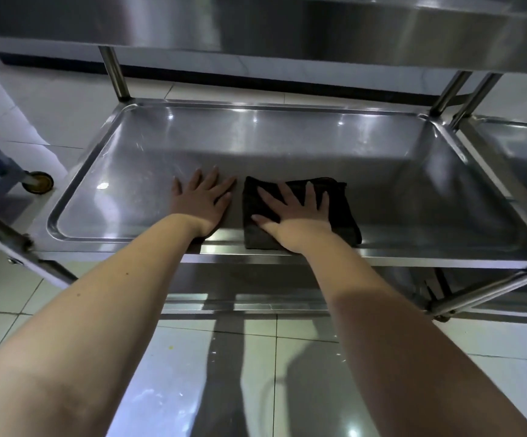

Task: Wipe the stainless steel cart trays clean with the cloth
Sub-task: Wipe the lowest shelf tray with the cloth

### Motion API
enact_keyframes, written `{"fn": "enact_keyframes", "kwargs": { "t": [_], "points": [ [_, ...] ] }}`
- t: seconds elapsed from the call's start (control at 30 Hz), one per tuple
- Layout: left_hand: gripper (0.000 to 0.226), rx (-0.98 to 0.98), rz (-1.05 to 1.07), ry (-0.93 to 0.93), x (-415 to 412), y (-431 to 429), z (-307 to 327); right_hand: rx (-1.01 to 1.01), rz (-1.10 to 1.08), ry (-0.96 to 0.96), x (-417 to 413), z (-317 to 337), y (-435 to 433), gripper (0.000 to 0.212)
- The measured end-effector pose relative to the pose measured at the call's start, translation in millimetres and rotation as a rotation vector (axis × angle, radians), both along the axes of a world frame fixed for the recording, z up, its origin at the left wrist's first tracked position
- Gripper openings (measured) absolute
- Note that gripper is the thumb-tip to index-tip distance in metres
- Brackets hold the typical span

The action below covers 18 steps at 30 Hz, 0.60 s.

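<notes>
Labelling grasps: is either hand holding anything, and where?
Nothing gripped. Right hand presses flat on the middle of the folded dark cloth; left hand rests flat on the stainless steel tray.

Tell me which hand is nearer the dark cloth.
Right. The right hand presses flat on the cloth, fingers spread; the left hand rests flat on the bare tray just left of the cloth.

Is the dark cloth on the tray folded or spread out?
Folded: the cloth lies as a compact, thick rectangle under the flat right hand.
</notes>
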<state>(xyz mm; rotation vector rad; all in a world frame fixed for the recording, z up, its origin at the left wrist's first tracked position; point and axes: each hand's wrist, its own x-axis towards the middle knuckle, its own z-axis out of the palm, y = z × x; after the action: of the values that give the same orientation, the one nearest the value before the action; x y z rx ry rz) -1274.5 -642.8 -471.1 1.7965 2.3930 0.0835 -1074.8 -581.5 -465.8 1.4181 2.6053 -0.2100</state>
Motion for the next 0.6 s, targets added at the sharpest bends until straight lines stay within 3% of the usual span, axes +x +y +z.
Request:
{"fn": "enact_keyframes", "kwargs": {
  "t": [0.27, 0.5, 0.6],
  "points": [
    [0.051, 0.014, -0.007, 0.02, 13, 2, 12, 0.024, -0.187, -0.008, 121, 2, 65, 0.069],
    [0.051, 0.043, -0.092, -0.025, 134, 81, 13, 0.018, -0.185, 0.002, 118, 1, 60, 0.069],
    [0.051, 0.047, -0.081, -0.027, 147, 97, 6, 0.021, -0.182, 0.014, 122, 0, 60, 0.069]
  ]
}}
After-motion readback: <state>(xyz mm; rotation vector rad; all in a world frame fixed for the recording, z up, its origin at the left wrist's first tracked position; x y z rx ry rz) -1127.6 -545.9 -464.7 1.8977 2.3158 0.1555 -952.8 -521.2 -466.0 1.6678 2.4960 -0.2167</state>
